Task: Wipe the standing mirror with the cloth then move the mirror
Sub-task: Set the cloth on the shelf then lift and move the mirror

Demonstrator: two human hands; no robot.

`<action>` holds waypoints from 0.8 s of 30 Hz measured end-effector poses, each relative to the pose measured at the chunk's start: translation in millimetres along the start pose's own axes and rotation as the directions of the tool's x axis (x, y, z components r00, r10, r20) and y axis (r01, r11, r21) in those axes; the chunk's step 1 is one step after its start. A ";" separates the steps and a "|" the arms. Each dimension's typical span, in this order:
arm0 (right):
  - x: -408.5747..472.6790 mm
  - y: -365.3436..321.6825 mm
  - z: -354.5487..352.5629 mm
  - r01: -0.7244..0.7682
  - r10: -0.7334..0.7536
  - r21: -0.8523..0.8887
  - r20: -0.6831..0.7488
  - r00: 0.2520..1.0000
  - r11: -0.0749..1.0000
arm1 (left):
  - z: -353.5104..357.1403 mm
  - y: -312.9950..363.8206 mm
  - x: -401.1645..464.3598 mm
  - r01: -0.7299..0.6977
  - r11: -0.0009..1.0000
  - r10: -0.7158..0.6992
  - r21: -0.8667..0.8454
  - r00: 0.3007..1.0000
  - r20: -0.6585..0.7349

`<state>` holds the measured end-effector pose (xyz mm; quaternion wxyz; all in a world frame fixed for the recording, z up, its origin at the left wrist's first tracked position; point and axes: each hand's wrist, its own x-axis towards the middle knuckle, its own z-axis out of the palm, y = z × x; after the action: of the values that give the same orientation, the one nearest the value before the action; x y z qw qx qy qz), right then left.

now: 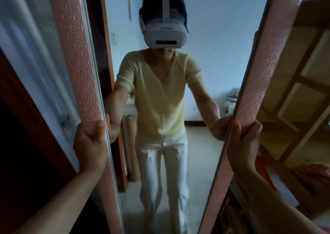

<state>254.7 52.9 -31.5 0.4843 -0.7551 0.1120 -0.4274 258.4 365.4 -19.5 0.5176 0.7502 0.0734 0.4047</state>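
Gripped tall pink embossed-frame standing mirror (84, 76) at 9 and 3: left hand (90, 144), right hand (243, 142), fingers wrapped round. Probably needed level, slow lifting.

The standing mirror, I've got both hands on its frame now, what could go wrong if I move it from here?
The left hand and right hand grip only the narrow pink side rails of the standing mirror, so it could slip or tip. The wooden shelf stands close on the right and a dark wooden door frame close on the left; swinging the mirror may knock either. The glass fills the view ahead, so the floor in front is hard to see.
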 end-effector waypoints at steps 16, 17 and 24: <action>-0.2 -120.3 -82.8 -0.022 0.021 0.081 0.021 1.000 0.996 | -86.4 115.5 -2.4 -0.016 0.999 0.021 0.051 0.995 -0.099; -1.9 -123.2 -90.2 -0.016 0.015 0.102 0.015 1.000 0.995 | -90.0 121.7 -7.3 -0.031 0.999 0.035 0.040 0.993 -0.109; -8.2 -143.5 -142.1 -0.040 0.036 0.154 0.032 0.999 0.987 | -123.1 159.4 -44.3 -0.031 0.999 0.035 0.032 0.989 -0.146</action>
<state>107.4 40.0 106.4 0.5510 -0.7192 0.0859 -0.4145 95.7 358.1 107.1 0.4930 0.7272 0.1047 0.4660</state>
